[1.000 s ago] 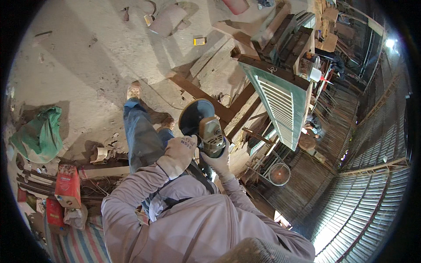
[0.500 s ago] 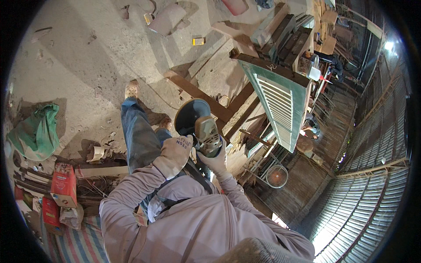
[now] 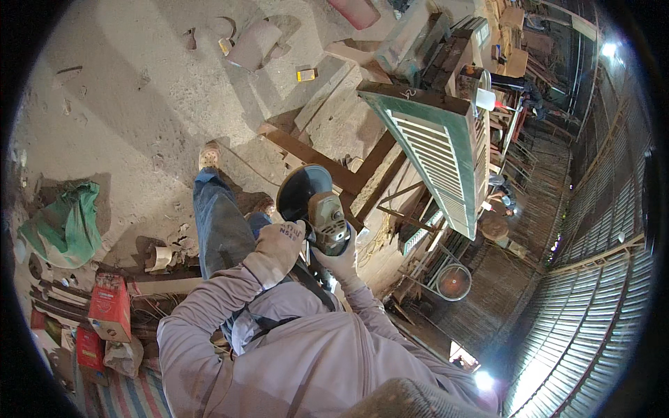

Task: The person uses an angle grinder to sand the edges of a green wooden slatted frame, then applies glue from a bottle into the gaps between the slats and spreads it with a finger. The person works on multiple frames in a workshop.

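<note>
Your left hand (image 3: 277, 249) and right hand (image 3: 339, 260) clamp the power tool (image 3: 327, 217) mid-frame; green louvred panel (image 3: 431, 159) looms upper right, yellow box (image 3: 306, 74) up top appearing further left than before.

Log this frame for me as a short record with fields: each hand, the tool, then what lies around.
Left hand: gloved, closed at the side of the power tool; exact grip partly hidden
Right hand: wrapped around the tool's body
Tool part: large round disc, dark-faced
Right side: green-framed slatted panel
Left side: green sack, red box
Floor ahead: small yellow box
</note>
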Available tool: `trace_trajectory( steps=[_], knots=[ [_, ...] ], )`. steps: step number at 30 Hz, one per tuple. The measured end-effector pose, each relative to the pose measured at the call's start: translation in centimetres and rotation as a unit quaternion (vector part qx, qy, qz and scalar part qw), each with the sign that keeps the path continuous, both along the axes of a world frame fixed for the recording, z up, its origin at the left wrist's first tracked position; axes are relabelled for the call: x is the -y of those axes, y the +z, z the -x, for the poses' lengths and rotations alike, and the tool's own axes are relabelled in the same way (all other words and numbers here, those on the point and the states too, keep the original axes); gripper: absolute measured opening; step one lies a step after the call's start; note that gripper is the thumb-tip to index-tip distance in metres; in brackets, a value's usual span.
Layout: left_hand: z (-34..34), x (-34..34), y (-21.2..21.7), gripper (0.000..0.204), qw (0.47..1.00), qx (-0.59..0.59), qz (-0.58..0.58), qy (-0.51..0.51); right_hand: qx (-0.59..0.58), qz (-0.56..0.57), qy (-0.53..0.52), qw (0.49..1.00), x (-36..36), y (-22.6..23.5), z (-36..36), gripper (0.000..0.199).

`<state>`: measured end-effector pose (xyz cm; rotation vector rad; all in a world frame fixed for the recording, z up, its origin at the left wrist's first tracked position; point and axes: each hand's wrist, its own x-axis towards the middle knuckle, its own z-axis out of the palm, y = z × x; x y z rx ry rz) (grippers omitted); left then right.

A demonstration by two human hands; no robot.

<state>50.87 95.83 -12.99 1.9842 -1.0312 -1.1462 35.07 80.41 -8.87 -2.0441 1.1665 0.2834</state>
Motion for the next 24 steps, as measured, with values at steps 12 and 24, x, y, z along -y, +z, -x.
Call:
trace_trajectory(
  steps=[12, 24],
  knots=[
    [1.1, 0.0, 1.6, 0.017, 0.998, 0.057, 0.029, -0.019, -0.03, 0.045, -0.054, 0.997, -1.7, 2.5, 0.4, 0.1],
    [2.5, 2.5, 3.6, 0.022, 0.972, 0.204, 0.053, -0.102, 0.096, 0.094, -0.103, 0.986, -2.4, 3.6, 3.2, 0.102]
  ],
)
